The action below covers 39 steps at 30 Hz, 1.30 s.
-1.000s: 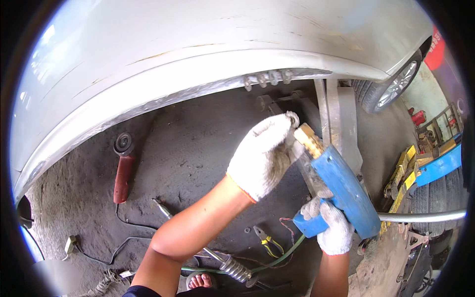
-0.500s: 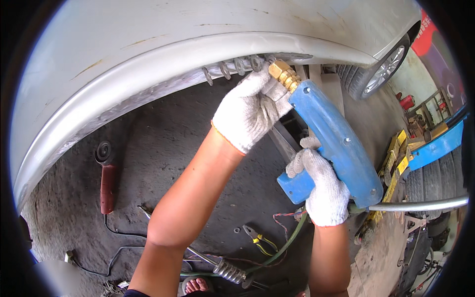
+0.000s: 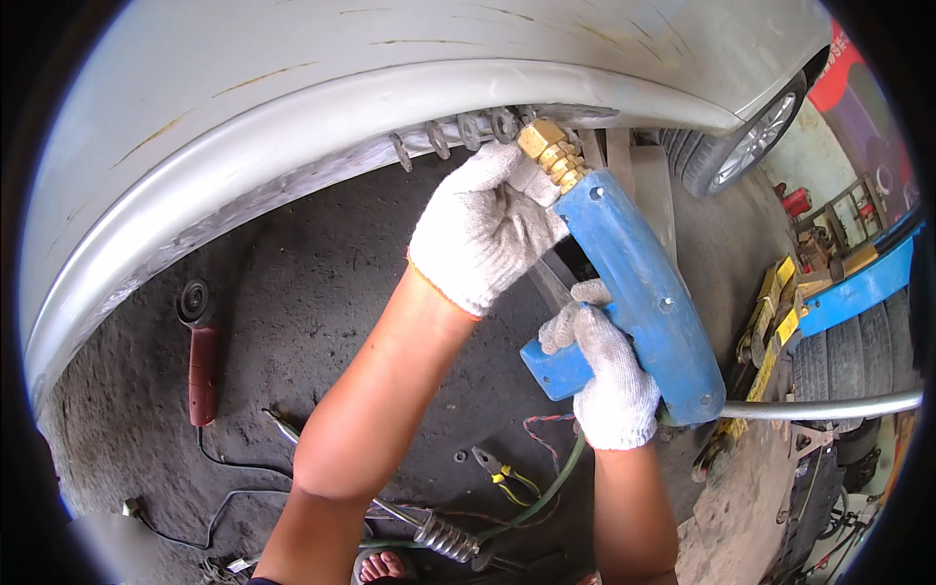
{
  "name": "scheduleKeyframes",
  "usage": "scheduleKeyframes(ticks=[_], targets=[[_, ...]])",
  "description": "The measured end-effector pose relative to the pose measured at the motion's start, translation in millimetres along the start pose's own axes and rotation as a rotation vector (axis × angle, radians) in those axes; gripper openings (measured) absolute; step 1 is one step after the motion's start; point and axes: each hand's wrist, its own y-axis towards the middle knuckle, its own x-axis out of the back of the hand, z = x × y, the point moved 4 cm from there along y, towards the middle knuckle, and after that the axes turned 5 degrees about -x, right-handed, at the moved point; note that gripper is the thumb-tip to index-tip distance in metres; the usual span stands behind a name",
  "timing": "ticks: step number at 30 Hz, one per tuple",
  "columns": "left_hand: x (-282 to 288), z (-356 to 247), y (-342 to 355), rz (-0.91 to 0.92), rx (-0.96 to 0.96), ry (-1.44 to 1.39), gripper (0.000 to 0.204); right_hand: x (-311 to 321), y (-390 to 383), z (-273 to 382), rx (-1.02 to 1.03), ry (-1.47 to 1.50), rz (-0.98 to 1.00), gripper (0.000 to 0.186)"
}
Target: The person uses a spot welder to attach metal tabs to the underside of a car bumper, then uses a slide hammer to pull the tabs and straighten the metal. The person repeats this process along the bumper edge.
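A blue spot-welding gun [image 3: 639,288] with a brass nozzle [image 3: 553,154] points up at the lower sill [image 3: 292,122] of a silver car. My gloved right hand [image 3: 616,380] is closed round its blue handle. My gloved left hand [image 3: 486,219] is curled at the nozzle, its fingers passing behind the brass and partly hidden. The left thumb lies close to the row of metal washers [image 3: 468,130], which stand on edge along the sill. The nozzle's tip is next to the last washer; whether it touches the metal I cannot tell.
On the dark floor lie a red angle grinder [image 3: 202,375] with its cord, yellow-handled pliers [image 3: 507,476] and a slide hammer [image 3: 447,536] among cables. A silver-sleeved cable [image 3: 829,405] leads off right. A car wheel [image 3: 756,136], yellow metal bars [image 3: 770,331] and stacked tyres [image 3: 858,361] stand at right.
The gun and my right hand have shifted a little left and slightly down at the rear. My left hand has moved slightly left with the nozzle. Both grips look the same.
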Motion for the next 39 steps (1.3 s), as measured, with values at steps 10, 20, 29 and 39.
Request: scheduleKeyframes(ticks=[10, 20, 29, 39], targets=[[1, 0, 2, 0.016, 0.061, -0.01, 0.039, -6, 0, -8, -0.022, 0.093, 0.009, 0.023], [10, 3, 1, -0.169, -0.098, 0.05, 0.036, -11, -2, -9, -0.078, 0.197, 0.035, 0.026], [7, 14, 5, -0.132, -0.194, -0.016, 0.035, -12, -7, -1, -0.109, 0.165, -0.022, 0.025], [6, 15, 8, -0.025, -0.109, -0.085, 0.04, -1, -8, -18, -0.058, 0.164, 0.026, 0.028]])
